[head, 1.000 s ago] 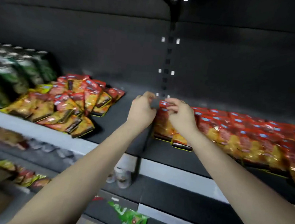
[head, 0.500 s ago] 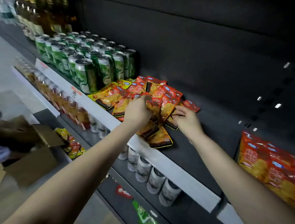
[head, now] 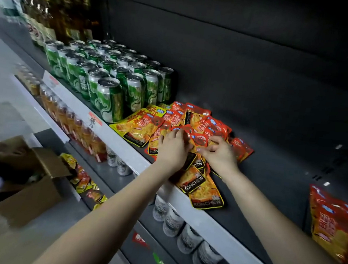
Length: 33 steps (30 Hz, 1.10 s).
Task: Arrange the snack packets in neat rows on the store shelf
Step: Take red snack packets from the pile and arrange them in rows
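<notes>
Together — left hand [head: 172,147], right hand [head: 220,155] on red packet [head: 200,138]

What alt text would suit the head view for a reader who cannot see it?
The left hand and right hand pinch a red packet atop a jumbled pile of snack packets on a dark store shelf. Green cans stand to the pile's left; upright packets line the far right.
</notes>
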Available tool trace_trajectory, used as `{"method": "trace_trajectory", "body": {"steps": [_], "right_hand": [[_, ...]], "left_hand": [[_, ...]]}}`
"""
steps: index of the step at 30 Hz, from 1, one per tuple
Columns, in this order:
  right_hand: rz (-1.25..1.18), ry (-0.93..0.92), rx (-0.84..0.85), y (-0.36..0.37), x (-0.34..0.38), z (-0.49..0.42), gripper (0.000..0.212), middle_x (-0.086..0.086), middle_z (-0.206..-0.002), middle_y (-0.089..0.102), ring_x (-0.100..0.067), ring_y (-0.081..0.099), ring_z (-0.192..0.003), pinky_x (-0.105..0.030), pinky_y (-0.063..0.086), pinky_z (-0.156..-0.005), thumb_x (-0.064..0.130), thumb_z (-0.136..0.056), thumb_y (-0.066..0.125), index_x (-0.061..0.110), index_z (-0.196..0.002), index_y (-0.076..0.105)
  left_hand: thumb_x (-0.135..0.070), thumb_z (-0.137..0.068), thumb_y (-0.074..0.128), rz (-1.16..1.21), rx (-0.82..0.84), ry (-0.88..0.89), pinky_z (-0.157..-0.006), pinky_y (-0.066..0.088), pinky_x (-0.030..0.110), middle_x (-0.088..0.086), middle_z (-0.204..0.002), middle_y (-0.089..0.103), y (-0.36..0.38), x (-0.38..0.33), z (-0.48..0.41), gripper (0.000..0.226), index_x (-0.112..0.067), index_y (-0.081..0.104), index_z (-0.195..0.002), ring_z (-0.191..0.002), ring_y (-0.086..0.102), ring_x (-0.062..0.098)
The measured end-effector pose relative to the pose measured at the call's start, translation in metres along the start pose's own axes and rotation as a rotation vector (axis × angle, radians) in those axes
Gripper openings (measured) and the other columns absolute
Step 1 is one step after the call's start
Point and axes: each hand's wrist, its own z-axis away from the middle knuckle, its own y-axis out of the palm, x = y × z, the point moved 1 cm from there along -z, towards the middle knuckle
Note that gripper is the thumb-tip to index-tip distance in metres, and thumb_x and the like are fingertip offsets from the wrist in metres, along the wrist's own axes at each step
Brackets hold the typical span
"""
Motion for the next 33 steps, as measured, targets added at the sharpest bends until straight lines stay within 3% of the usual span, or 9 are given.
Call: {"method": "trace_trajectory", "body": {"steps": [6, 9, 13, 16, 19, 23, 27, 30, 33], "right_hand": [[-0.060, 0.096, -0.019, -0.001, 0.006, -0.005, 0.037, -0.011, -0.111, 0.066, -0.026, 0.063, -0.101, -0.040, 0.051, -0.091, 0.019, -0.081, 0.071, 0.004, -0.114, 0.063], [-0.089, 0.109, -0.077, -0.001, 0.001, -0.007, 0.021, -0.009, -0.107, 0.067, -0.025, 0.063, -0.098, -0.042, 0.052, -0.089, 0.016, -0.084, 0.068, 0.007, -0.103, 0.068], [-0.218, 0.146, -0.213, -0.013, -0.007, -0.010, 0.018, -0.004, -0.092, 0.065, -0.020, 0.059, -0.078, -0.035, 0.052, -0.075, 0.016, -0.085, 0.065, 0.006, -0.100, 0.068], [-0.330, 0.140, -0.278, -0.037, -0.009, -0.005, 0.015, -0.004, -0.085, 0.063, -0.012, 0.054, -0.062, -0.022, 0.043, -0.054, 0.015, -0.087, 0.063, 0.007, -0.099, 0.067], [-0.410, 0.122, -0.328, -0.069, -0.018, 0.004, 0.013, 0.000, -0.080, 0.062, -0.005, 0.053, -0.063, -0.016, 0.040, -0.046, 0.013, -0.089, 0.061, 0.007, -0.099, 0.065], [-0.482, 0.094, -0.450, -0.120, -0.035, 0.028, 0.006, 0.004, -0.079, 0.060, -0.002, 0.053, -0.066, -0.016, 0.043, -0.053, 0.012, -0.090, 0.059, 0.014, -0.096, 0.061], [-0.509, 0.096, -0.563, -0.175, -0.064, 0.063, 0.007, 0.006, -0.077, 0.061, -0.004, 0.056, -0.069, -0.023, 0.049, -0.070, 0.010, -0.089, 0.060, 0.014, -0.094, 0.062], [-0.484, 0.124, -0.645, -0.221, -0.089, 0.097, 0.006, 0.002, -0.076, 0.063, -0.010, 0.057, -0.070, -0.035, 0.050, -0.077, 0.009, -0.089, 0.060, 0.013, -0.092, 0.064], [-0.484, 0.193, -0.725, -0.268, -0.112, 0.141, 0.008, -0.005, -0.078, 0.062, -0.014, 0.057, -0.072, -0.031, 0.053, -0.072, 0.008, -0.091, 0.057, 0.007, -0.096, 0.063]], "left_hand": [[-0.049, -0.086, 0.057, -0.002, 0.172, -0.003, -0.110, 0.028, 0.043, 0.015, -0.139, 0.042, -0.005, 0.010, -0.027, 0.069, -0.018, 0.033, -0.143, -0.131, 0.035, 0.035], [-0.052, -0.075, 0.069, 0.063, 0.224, -0.046, -0.103, 0.039, 0.039, 0.013, -0.125, 0.056, -0.013, 0.014, -0.041, 0.072, -0.012, 0.049, -0.132, -0.124, 0.044, 0.033], [-0.031, -0.082, 0.070, 0.293, 0.023, -0.104, -0.087, 0.044, 0.029, 0.012, -0.110, 0.067, -0.017, 0.006, -0.040, 0.036, -0.005, 0.065, -0.107, -0.106, 0.060, 0.029], [-0.022, -0.085, 0.067, 0.454, -0.130, -0.091, -0.071, 0.035, 0.017, 0.008, -0.098, 0.070, -0.022, -0.005, -0.035, 0.018, -0.006, 0.065, -0.094, -0.092, 0.063, 0.023], [-0.017, -0.084, 0.068, 0.546, -0.226, -0.001, -0.056, 0.035, 0.006, -0.001, -0.082, 0.065, -0.033, -0.033, -0.033, 0.010, -0.009, 0.062, -0.086, -0.071, 0.059, 0.010], [-0.013, -0.084, 0.067, 0.582, -0.221, 0.188, -0.069, 0.040, 0.011, 0.000, -0.088, 0.069, -0.038, -0.091, -0.030, 0.010, -0.007, 0.065, -0.092, -0.090, 0.067, 0.016], [-0.019, -0.085, 0.066, 0.568, -0.112, 0.317, -0.071, 0.036, 0.009, 0.004, -0.103, 0.072, -0.019, -0.160, -0.013, 0.023, -0.006, 0.070, -0.103, -0.098, 0.065, 0.015], [-0.020, -0.083, 0.067, 0.633, 0.032, 0.396, -0.076, 0.041, 0.015, 0.003, -0.102, 0.072, 0.009, -0.217, 0.009, 0.021, -0.011, 0.072, -0.101, -0.096, 0.065, 0.012], [-0.020, -0.082, 0.069, 0.686, 0.167, 0.464, -0.078, 0.049, 0.023, 0.004, -0.099, 0.072, 0.041, -0.274, 0.038, 0.020, -0.010, 0.070, -0.099, -0.091, 0.065, 0.014]]}}
